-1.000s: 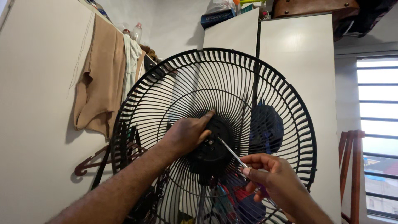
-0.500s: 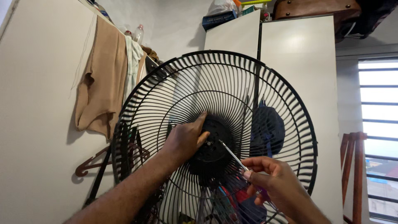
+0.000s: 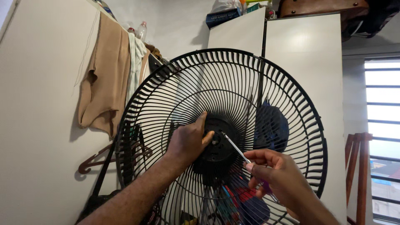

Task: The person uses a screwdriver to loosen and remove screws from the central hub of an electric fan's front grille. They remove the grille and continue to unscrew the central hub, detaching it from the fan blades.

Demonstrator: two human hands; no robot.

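At centre frame, the left hand (image 3: 188, 141) is gripping the black hub (image 3: 216, 151) of the fan grille (image 3: 175, 89), while the right hand (image 3: 277, 177), fingers closed, is pinching a screwdriver (image 3: 236, 148) whose tip is meeting the hub.

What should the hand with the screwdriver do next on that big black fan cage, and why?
Probably turn the screwdriver in place. Its tip already sits at the middle of the black hub of the fan guard, the right hand pinches its handle, and the left hand braces the hub. Whether a screw sits under the tip is too small to tell.
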